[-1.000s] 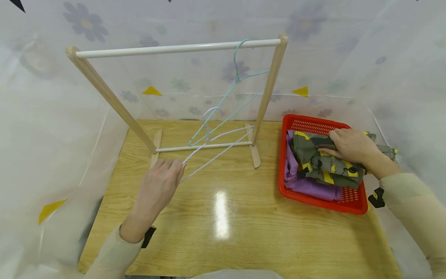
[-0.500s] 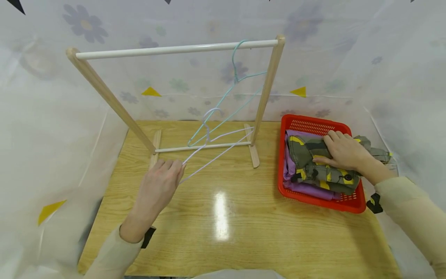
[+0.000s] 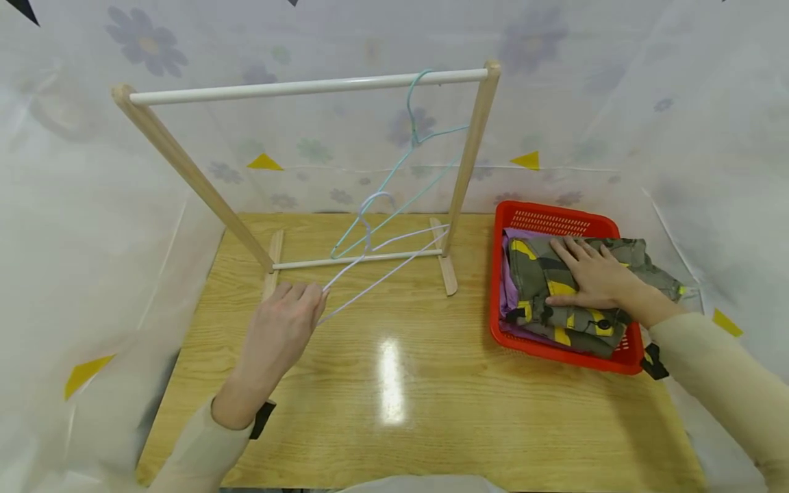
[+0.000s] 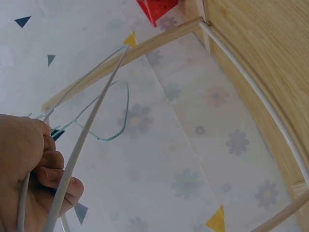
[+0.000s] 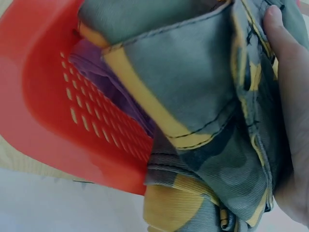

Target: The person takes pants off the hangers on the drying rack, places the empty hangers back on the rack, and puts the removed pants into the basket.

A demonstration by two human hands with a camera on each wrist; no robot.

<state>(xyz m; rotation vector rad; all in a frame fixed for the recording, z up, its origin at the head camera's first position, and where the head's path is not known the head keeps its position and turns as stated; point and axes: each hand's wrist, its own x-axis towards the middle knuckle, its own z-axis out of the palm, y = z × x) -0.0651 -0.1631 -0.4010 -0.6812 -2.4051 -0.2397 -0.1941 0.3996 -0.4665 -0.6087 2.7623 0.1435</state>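
Note:
My left hand (image 3: 280, 335) grips one end of a pale lilac clothes hanger (image 3: 397, 266), held in front of the rack; the left wrist view shows the fingers curled round its wire. My right hand (image 3: 594, 274) lies with fingers spread on a folded camouflage garment (image 3: 530, 274) in green, grey and yellow, with a button on it. That garment sits in a red plastic basket (image 3: 502, 329), on top of a purple cloth (image 3: 507, 291). Close up in the right wrist view are the camouflage cloth (image 5: 188, 82) and the basket's slotted wall (image 5: 53, 130).
A wooden rack with a white top rail (image 3: 277, 89) stands at the back of the wooden table (image 3: 462, 424). From the rail's right end hangs a mint-green hanger (image 3: 394, 171). Flower-printed white sheeting (image 3: 333, 147) surrounds the table.
My right hand has slid left over the camouflage garment and its fingers have spread. The garment lies flatter and further left, covering more of the purple cloth. The left hand stays put.

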